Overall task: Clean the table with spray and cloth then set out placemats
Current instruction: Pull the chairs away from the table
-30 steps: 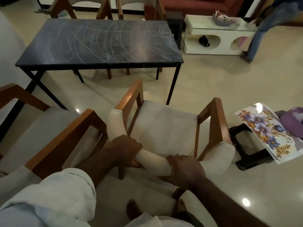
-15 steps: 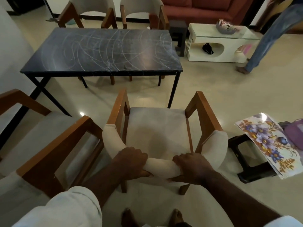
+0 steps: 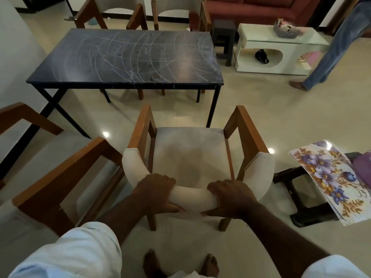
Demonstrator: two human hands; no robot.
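A dark stone-topped table (image 3: 128, 59) with white wipe streaks stands ahead on black legs. In front of me is a wooden armchair (image 3: 190, 157) with a cream seat, facing the table. My left hand (image 3: 156, 192) and my right hand (image 3: 230, 197) both grip its padded curved backrest. A floral placemat (image 3: 331, 177) lies on a dark stool (image 3: 313, 213) to the right. No spray or cloth is in view.
A second armchair (image 3: 60, 177) stands close on my left. Two more chairs (image 3: 112, 15) sit behind the table. A white low unit (image 3: 277, 51), a small dark stool (image 3: 223, 37) and a red sofa (image 3: 257, 9) are at the back right. A person's leg (image 3: 329, 49) is at the far right.
The chair has turned from angled to square-on with the table and shifted right, still held by both hands. The person at the right has stepped further right.
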